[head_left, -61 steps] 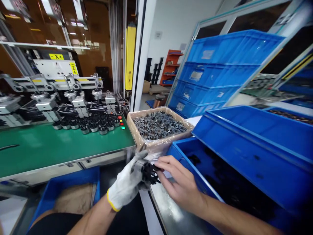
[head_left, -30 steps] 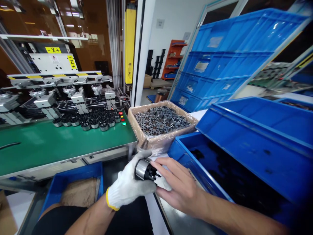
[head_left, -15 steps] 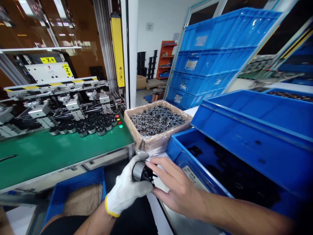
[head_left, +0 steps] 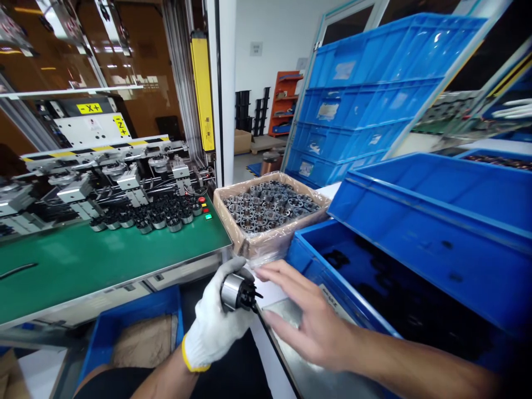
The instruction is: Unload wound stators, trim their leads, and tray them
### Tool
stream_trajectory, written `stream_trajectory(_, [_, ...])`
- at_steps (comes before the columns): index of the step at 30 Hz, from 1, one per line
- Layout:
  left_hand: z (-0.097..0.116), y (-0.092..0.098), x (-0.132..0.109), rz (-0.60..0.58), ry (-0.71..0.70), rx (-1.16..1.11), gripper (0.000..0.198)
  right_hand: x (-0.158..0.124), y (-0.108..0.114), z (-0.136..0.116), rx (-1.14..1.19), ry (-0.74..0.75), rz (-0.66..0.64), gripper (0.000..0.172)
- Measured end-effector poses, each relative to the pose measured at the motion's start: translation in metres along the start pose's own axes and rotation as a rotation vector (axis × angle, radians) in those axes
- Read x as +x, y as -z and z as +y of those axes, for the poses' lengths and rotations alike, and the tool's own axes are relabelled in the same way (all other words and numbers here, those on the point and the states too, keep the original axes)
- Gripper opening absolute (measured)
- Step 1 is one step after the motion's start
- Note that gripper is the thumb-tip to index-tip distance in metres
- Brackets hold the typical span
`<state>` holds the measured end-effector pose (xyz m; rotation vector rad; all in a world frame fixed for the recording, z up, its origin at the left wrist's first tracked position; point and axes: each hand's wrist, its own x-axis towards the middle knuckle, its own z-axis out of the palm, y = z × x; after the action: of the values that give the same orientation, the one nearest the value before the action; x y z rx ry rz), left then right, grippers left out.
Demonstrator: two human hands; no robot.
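My left hand (head_left: 222, 318), in a white knit glove with a yellow cuff, is wrapped round a motor stator (head_left: 233, 292). The stator has a bright metal ring, and black plastic prongs point from it to the right. Just right of those prongs is my bare right hand (head_left: 307, 316), its fingers and thumb apart with nothing between them. Stators of the same kind (head_left: 174, 221) stand crowded on the green worktop (head_left: 124, 260) at left. Bare metal cores (head_left: 266, 208) fill a plastic-lined carton (head_left: 266, 244) beyond my hands.
Dark plastic parts (head_left: 336, 257) lie in a blue bin (head_left: 303, 249) at right, with another blue bin (head_left: 432, 205) tilted above it. Blue crates (head_left: 344, 105) are stacked behind. A machine with clamps (head_left: 128, 177) borders the worktop. A gloved hand (head_left: 513, 109) shows at far right.
My right hand has come off the stator's black prongs and opened, leaving a small gap. My left hand keeps hold of the stator. A gloved hand has appeared at the far right edge.
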<state>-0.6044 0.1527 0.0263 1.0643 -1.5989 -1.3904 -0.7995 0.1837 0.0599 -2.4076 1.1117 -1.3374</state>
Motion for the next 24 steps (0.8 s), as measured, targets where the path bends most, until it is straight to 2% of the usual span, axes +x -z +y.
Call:
stream_trajectory(3, [-0.002,0.001,-0.003,-0.019,-0.023,0.013,0.077,0.004,0.001,0.0,0.089,-0.093,0.032,0.025])
stream_trajectory(5, [-0.003,-0.001,-0.004,-0.033,-0.061,0.024,0.082,0.004,-0.001,0.001,0.117,-0.078,0.025,0.016])
stream_trajectory(8, [-0.003,-0.002,-0.003,-0.077,-0.053,0.033,0.09,0.002,-0.005,0.003,0.048,0.028,0.054,0.015])
stream_trajectory(11, [-0.001,0.001,-0.002,-0.182,0.111,0.121,0.099,-0.001,-0.003,0.002,-0.19,0.201,0.048,0.02])
stream_trajectory(14, [0.0,0.003,-0.002,-0.174,0.195,0.213,0.086,-0.002,-0.001,0.002,-0.321,0.303,-0.048,0.022])
stream_trajectory(17, [-0.005,0.001,-0.003,-0.082,0.083,0.179,0.075,-0.002,-0.002,0.004,-0.323,0.227,0.0,0.019])
stream_trajectory(20, [-0.012,0.0,-0.004,-0.034,-0.05,0.084,0.077,-0.002,-0.005,0.005,-0.201,0.137,0.083,0.019])
stream_trajectory(24, [-0.022,-0.005,-0.007,-0.029,-0.129,0.063,0.079,-0.001,-0.006,0.001,-0.062,0.129,0.056,0.016])
